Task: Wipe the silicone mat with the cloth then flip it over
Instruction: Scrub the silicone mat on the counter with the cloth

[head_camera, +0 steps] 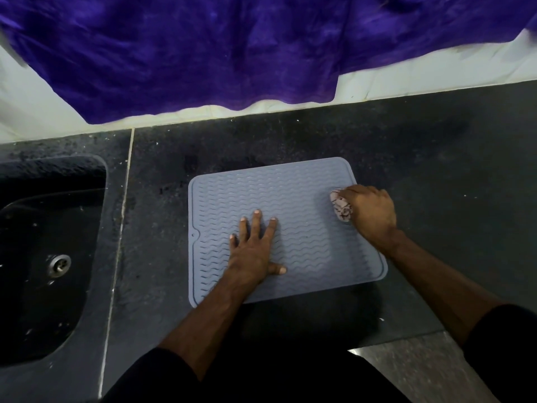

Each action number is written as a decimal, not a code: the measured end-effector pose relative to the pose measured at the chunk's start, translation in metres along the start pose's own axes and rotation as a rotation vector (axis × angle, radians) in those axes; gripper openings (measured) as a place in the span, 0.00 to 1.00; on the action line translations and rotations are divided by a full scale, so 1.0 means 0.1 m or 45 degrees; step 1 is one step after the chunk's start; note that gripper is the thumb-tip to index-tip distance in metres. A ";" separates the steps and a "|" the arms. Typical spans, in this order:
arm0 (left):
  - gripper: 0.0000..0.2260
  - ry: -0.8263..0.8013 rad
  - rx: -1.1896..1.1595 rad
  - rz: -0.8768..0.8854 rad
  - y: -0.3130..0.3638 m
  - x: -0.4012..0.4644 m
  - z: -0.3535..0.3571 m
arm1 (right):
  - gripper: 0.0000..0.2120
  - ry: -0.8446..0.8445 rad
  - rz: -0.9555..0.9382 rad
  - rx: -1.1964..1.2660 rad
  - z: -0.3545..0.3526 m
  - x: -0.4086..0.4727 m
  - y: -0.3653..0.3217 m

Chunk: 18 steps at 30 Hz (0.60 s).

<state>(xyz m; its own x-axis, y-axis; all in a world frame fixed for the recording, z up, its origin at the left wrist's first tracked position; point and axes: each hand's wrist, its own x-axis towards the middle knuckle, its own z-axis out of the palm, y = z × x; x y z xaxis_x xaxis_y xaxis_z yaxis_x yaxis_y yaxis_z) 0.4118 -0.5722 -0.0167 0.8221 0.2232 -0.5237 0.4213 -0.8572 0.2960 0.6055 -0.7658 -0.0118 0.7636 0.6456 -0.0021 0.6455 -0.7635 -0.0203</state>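
A grey-blue silicone mat [293, 196] with wavy ridges lies flat on the dark counter [436, 170], ridged side up. My left hand [254, 248] rests flat on the mat's near-left part, fingers spread, holding nothing. My right hand [370, 212] is closed around a bunched pale patterned cloth [340, 205]. The cloth presses on the mat near its far right edge and sticks out to the left of my fingers.
A black sink [43, 257] with a metal drain [59, 265] is sunk into the counter at the left. A purple fabric [203, 53] hangs over the white wall behind. The counter's front edge runs at the lower right, with speckled floor [412, 373] below.
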 end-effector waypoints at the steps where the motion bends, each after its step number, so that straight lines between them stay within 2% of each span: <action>1: 0.51 0.002 -0.002 0.003 0.00 0.00 0.00 | 0.17 0.007 -0.033 0.023 -0.01 0.00 -0.10; 3: 0.52 0.001 -0.004 -0.001 0.00 0.00 0.00 | 0.20 0.026 -0.162 0.067 0.00 -0.02 -0.36; 6: 0.52 -0.004 0.000 -0.014 0.01 0.01 0.00 | 0.25 -0.058 -0.300 0.024 0.06 -0.08 -0.60; 9: 0.52 0.004 0.005 -0.014 0.00 0.01 0.01 | 0.26 -0.011 -0.204 -0.013 0.05 -0.08 -0.38; 13: 0.52 0.005 0.009 -0.024 -0.01 0.01 0.03 | 0.19 -0.066 -0.060 -0.078 -0.02 -0.09 -0.10; 16: 0.52 0.011 0.008 -0.025 0.00 0.01 0.02 | 0.15 -0.018 -0.012 -0.070 -0.07 -0.02 -0.22; 18: 0.52 0.009 0.004 -0.020 0.00 0.02 0.02 | 0.17 0.059 -0.077 0.006 -0.06 0.00 -0.44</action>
<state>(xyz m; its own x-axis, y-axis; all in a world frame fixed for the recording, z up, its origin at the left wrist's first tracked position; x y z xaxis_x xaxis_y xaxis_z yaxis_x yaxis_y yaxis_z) 0.4126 -0.5724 -0.0188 0.8182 0.2395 -0.5227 0.4328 -0.8551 0.2856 0.5774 -0.7321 -0.0050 0.7234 0.6889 0.0454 0.6902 -0.7232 -0.0238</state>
